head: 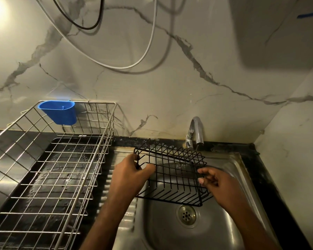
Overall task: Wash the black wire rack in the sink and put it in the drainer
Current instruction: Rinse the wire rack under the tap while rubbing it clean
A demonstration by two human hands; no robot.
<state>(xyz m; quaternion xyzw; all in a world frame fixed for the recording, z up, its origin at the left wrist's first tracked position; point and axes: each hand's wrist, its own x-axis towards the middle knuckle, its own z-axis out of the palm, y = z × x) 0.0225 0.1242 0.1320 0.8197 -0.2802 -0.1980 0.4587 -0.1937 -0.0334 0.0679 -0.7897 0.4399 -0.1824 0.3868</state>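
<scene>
The black wire rack point(172, 175) hangs tilted over the steel sink point(229, 170), just under the tap point(194, 132). My left hand point(132, 173) grips its left end, fingers curled round the wires. My right hand point(212, 181) is at its right end, with the fingers lying against the wires there. The steel wire drainer point(49, 170) stands to the left of the sink, with nothing in its basket.
A blue plastic cup point(59, 111) hangs on the drainer's back rim. The sink's drain point(187, 215) lies below the rack. Marble wall panels close in at the back and right. Cables hang down the wall above.
</scene>
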